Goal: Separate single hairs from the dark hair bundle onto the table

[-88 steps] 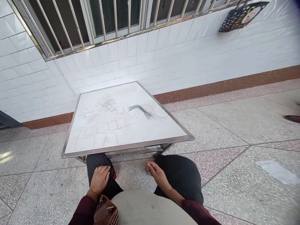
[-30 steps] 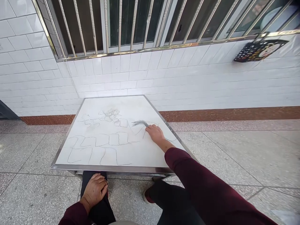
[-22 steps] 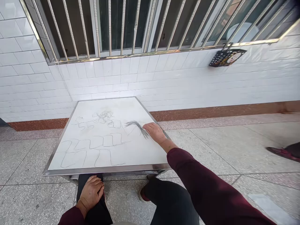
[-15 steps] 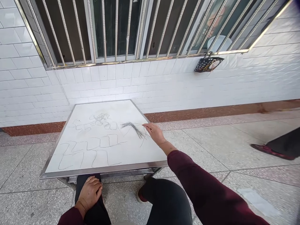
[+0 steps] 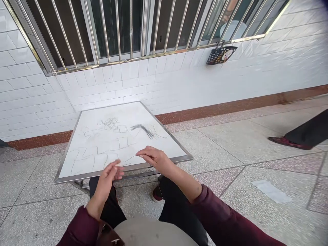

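A small bundle of thin dark strands (image 5: pixel 144 130) lies on the right half of a low white table (image 5: pixel 94 160) whose top is marked with pencil lines. My right hand (image 5: pixel 155 160) hovers over the table's front edge, thumb and fingers pinched on what looks like a single thin strand that trails down by my wrist. My left hand (image 5: pixel 109 177) is raised just left of it, fingers drawn together and pointing at the right hand's fingertips. What the left fingers hold is too fine to see. My knees in dark trousers sit under the table's front edge.
A white tiled wall (image 5: pixel 179 82) with a barred window (image 5: pixel 118 30) stands behind the table. A dark patterned basket (image 5: pixel 221 54) hangs from the bars. Another person's leg and red shoe (image 5: pixel 288 141) are on the speckled floor at right.
My right hand left the bundle on the table and drew back to the front edge in a pinch. My left hand rose from my knee to meet it. Another person's foot stepped in at right.
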`<state>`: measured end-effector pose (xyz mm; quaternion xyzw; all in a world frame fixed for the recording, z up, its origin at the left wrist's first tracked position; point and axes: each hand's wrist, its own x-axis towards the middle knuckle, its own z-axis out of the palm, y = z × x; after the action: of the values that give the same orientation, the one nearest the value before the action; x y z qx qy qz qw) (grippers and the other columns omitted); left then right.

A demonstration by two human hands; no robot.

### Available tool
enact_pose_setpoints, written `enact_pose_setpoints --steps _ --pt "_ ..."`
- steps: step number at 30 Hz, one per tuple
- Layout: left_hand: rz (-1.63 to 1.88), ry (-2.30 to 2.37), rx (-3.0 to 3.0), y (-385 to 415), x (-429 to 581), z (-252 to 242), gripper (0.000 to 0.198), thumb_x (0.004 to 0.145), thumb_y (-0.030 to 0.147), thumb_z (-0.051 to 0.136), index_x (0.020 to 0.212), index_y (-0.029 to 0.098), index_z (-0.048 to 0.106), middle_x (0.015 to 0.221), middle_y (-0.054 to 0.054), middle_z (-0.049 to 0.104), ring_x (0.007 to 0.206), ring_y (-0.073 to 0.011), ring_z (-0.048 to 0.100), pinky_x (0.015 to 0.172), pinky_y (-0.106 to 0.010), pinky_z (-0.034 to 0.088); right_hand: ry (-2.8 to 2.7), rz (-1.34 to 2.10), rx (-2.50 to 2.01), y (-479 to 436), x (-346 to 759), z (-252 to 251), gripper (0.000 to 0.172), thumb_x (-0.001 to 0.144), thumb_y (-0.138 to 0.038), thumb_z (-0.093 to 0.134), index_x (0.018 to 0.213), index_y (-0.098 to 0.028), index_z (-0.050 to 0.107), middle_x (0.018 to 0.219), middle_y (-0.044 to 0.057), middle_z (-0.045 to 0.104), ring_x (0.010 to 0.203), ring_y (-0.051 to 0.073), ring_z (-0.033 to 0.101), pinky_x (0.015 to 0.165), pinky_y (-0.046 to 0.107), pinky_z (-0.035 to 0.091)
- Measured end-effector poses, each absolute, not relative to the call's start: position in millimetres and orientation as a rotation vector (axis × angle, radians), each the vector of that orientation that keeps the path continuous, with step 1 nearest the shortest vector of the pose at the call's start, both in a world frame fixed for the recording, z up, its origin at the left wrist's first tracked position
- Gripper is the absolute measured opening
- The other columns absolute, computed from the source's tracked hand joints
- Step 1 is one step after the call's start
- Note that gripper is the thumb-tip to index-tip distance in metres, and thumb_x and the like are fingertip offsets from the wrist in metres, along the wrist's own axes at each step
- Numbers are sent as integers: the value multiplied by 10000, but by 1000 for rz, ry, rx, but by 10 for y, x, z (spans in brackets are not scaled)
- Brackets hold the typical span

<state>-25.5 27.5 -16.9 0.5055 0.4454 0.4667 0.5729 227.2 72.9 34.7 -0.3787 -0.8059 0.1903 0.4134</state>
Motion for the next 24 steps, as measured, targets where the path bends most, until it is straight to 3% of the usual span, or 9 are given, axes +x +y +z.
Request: enact_pose_setpoints --steps 5,10,16,20,24 --pt "904 934 1292 275 -171 531 611 858 475 619 1380 191 476 953 -93 714 769 -159 664 693 -274 511 -2148 399 -886 472 2075 429 252 984 -281 447 1058 -220 681 877 51 624 714 126 603 651 242 480" --pt "979 945 1273 107 -101 503 589 855 426 637 1372 192 479 852 -61 705 543 -97 587 554 -237 480 -1995 604 -911 315 2011 447 236 947 -292 518 1152 -245 626 906 44 627 745 132 596 668 250 503" --pt "989 915 1121 31 -122 472 589 831 405 676 1356 203 499 861 -64 715 471 -74 561 483 -209 458 -1715 928 -908 204 2040 435 292 989 -345 409 1222 -230 543 967 58 652 842 153 638 732 303 550" --pt "989 918 1070 -1 -91 502 608 814 400 698 1353 198 500 865 -62 717 490 -77 581 484 -196 460 -1820 749 -944 140 1937 410 217 950 -343 513 1103 -235 623 937 53 676 847 165 649 729 288 536" --pt "964 905 1033 -34 -66 514 616 804 403 703 1345 190 499 869 -60 712 494 -86 601 482 -199 474 -1954 508 -939 105 1875 362 219 982 -296 454 1033 -222 654 854 49 673 752 150 635 686 272 511"
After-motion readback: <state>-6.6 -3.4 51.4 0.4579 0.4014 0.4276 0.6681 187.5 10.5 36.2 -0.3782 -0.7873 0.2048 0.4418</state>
